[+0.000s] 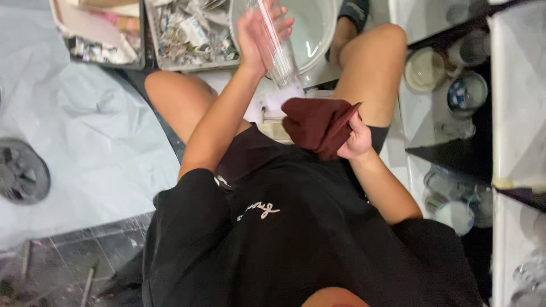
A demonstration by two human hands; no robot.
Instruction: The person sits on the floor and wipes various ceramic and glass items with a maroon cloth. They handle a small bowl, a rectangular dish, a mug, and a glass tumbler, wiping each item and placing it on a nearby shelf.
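I look down at my own lap, seated with knees apart in a black shirt. My left hand [259, 31] is raised in front of me and grips a clear glass vessel [277, 54], held upright over a pale round basin [318, 28]. My right hand [357, 139] sits lower, near my right thigh, bunched around a dark maroon cloth [318, 125]. The cloth hangs just below the bottom of the glass; whether they touch I cannot tell.
Two trays of crumpled paper scraps [190, 34] and packets [99, 34] lie at the top left. White sheeting [85, 148] covers the floor on the left, beside a round dark fan grille [23, 170]. Shelves with jars and cups [455, 91] stand on the right.
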